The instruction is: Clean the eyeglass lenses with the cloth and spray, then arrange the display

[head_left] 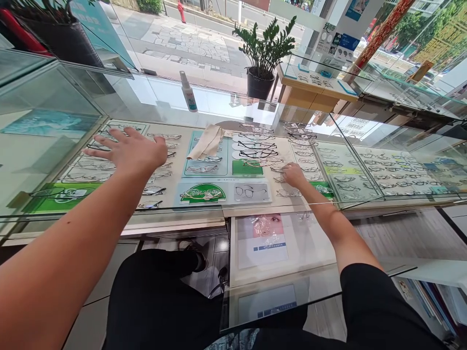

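My left hand [127, 148] is spread flat, palm down, on the glass top of the display case, above rows of eyeglasses [89, 165]. Nothing is held in it. Inside the case, my right hand [293, 174] has its fingers drawn together at a pair of thin-framed eyeglasses [278, 169] in the right-hand column; the fingertips are partly hidden. Stacked dark-framed eyeglasses [257, 146] lie just to the left of that hand. A beige cloth [207, 142] rests crumpled over the blue display board [188, 167].
A spray bottle [188, 92] stands on the glass top, with a potted plant [263, 58] behind it. The case's open glass-fronted drawer [284, 272] juts out before my lap. A glass divider [359, 158] separates more eyeglasses at right.
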